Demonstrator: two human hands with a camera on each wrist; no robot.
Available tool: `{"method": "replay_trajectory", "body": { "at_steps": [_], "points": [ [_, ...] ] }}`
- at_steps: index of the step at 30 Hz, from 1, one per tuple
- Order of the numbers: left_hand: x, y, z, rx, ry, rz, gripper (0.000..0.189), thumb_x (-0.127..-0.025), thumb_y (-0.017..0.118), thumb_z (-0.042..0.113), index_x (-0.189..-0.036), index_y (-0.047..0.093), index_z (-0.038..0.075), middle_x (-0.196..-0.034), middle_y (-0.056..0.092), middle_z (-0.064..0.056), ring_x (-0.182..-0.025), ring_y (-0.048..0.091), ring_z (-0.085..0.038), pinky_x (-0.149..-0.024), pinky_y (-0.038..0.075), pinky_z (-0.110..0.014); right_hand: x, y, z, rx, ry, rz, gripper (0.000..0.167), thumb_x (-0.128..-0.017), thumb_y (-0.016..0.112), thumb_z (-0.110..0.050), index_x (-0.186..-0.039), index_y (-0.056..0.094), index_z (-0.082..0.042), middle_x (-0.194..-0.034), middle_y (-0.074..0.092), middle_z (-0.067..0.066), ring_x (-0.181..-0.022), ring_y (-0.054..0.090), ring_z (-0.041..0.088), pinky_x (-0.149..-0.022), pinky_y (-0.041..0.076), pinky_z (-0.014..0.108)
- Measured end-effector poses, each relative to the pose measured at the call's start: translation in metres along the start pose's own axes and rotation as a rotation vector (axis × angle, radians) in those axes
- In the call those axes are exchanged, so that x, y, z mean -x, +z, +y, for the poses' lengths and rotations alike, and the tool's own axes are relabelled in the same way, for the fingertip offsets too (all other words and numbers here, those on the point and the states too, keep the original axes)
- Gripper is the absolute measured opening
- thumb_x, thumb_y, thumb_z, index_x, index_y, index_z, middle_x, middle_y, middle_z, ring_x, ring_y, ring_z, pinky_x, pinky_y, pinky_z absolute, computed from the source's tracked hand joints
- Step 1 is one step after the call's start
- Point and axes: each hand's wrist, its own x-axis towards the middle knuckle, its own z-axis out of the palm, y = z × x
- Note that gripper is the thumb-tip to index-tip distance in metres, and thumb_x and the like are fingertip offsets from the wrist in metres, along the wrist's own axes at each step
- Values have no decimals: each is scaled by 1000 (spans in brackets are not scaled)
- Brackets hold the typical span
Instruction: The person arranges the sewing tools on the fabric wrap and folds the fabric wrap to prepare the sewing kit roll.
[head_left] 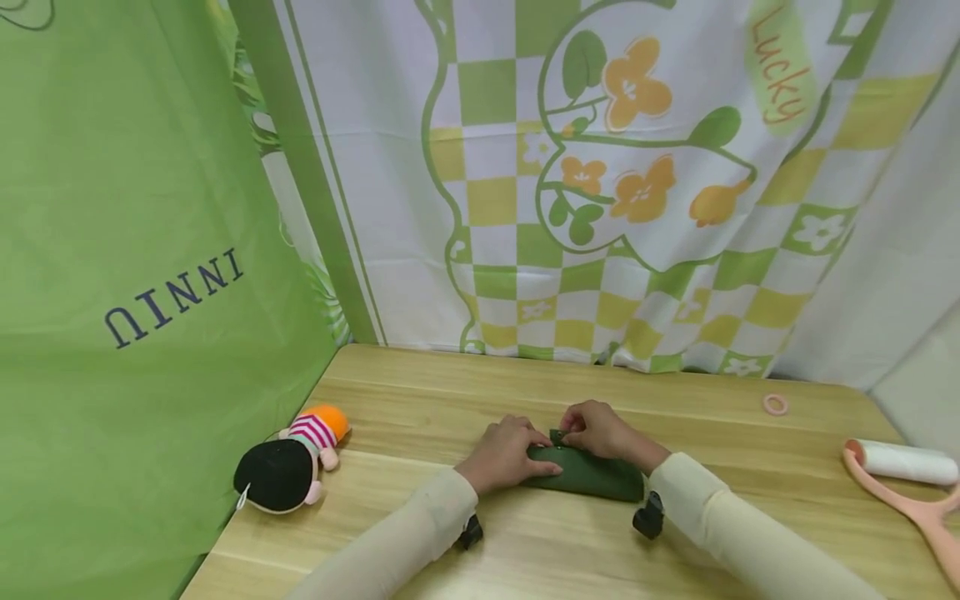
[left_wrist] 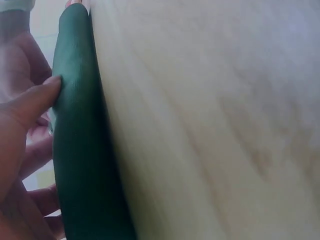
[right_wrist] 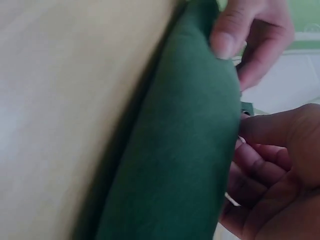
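Note:
A long dark green pouch (head_left: 596, 477) lies on the wooden table in front of me. My left hand (head_left: 502, 454) grips its left part, thumb on the near face and fingers over the far edge. Pinched between the thumb and fingers of my right hand (head_left: 600, 429) is a small green tab (head_left: 557, 436) at the pouch's upper edge. The right wrist view shows the tab (right_wrist: 247, 107) with a metal snap on it, beside the right fingers. Seen from the left wrist, the pouch (left_wrist: 82, 145) looks smooth and rounded; its inside is hidden.
A plush doll (head_left: 292, 458) with black hair and a striped top lies at the table's left edge. On the right are a pink ring (head_left: 776, 404) and a lint roller (head_left: 903, 462) with a pink handle. Curtains hang behind and to the left.

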Motion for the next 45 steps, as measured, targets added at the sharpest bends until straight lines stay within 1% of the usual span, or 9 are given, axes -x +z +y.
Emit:
{"method": "replay_trajectory", "body": {
  "at_steps": [8, 13, 17, 19, 22, 27, 31, 34, 45],
  "points": [
    [-6, -4, -3, 22, -10, -25, 47, -83, 67, 68, -117, 76, 36, -110, 71, 12, -97, 59, -12, -78, 47, -33, 17, 5, -2, 69, -103, 53, 13, -93, 69, -9, -104, 76, -9, -91, 77, 2, -81, 68, 9, -68, 54, 24],
    [-11, -8, -4, 74, 23, -44, 41, -81, 72, 66, -106, 80, 35, -97, 76, 16, -81, 62, -5, -64, 46, -23, 29, 7, 2, 71, -221, 36, 23, -95, 69, -14, -115, 73, -5, -105, 76, 7, -92, 73, 18, -74, 59, 27],
    [-15, -6, -7, 104, 2, -72, 40, -77, 75, 67, -103, 80, 37, -97, 77, 17, -77, 62, -4, -60, 45, -22, 34, 10, 3, 47, -250, 57, 22, -95, 69, -17, -113, 74, -6, -102, 76, 6, -91, 73, 17, -73, 59, 25],
    [-16, -5, -7, 104, -24, -83, 42, -75, 76, 68, -104, 79, 39, -102, 77, 16, -82, 64, -6, -66, 48, -26, 34, 11, 3, 34, -242, 78, 18, -95, 69, -15, -109, 76, -7, -98, 77, 4, -89, 72, 14, -73, 58, 23],
    [-17, -5, -6, 109, -50, -91, 42, -74, 76, 69, -103, 79, 39, -105, 77, 15, -91, 64, -13, -86, 50, -45, 35, 13, 3, 33, -239, 106, 15, -93, 71, -14, -105, 77, -7, -94, 77, 4, -86, 72, 13, -71, 57, 22],
    [-17, -5, -4, 98, -61, -93, 39, -75, 76, 67, -101, 80, 38, -104, 76, 15, -99, 62, -17, -100, 38, -68, 36, 14, 3, 102, -295, 98, 23, -90, 77, -24, -105, 75, -7, -96, 75, 3, -88, 72, 15, -72, 59, 27],
    [-16, -5, -3, 70, -69, -99, 37, -77, 75, 66, -102, 80, 38, -105, 75, 16, -99, 61, -17, -100, 37, -68, 40, 16, 1, 214, -319, 66, 35, -87, 79, -37, -111, 68, -13, -103, 71, -1, -91, 66, 9, -75, 56, 28],
    [-16, -3, -3, 66, -65, -114, 38, -78, 73, 66, -104, 79, 39, -106, 74, 17, -101, 60, -18, -102, 37, -68, 47, 19, 2, 254, -309, 73, 42, -83, 82, -37, -114, 66, -13, -106, 68, -2, -92, 63, 7, -77, 54, 28],
    [-12, -6, 2, 49, -55, -87, 41, -81, 74, 62, -108, 79, 32, -106, 72, 13, -101, 58, -15, -99, 42, -59, 52, 27, 11, 136, -280, 127, 40, -86, 80, -31, -118, 67, -11, -108, 65, -3, -96, 63, 9, -82, 55, 30]
  ]
}}
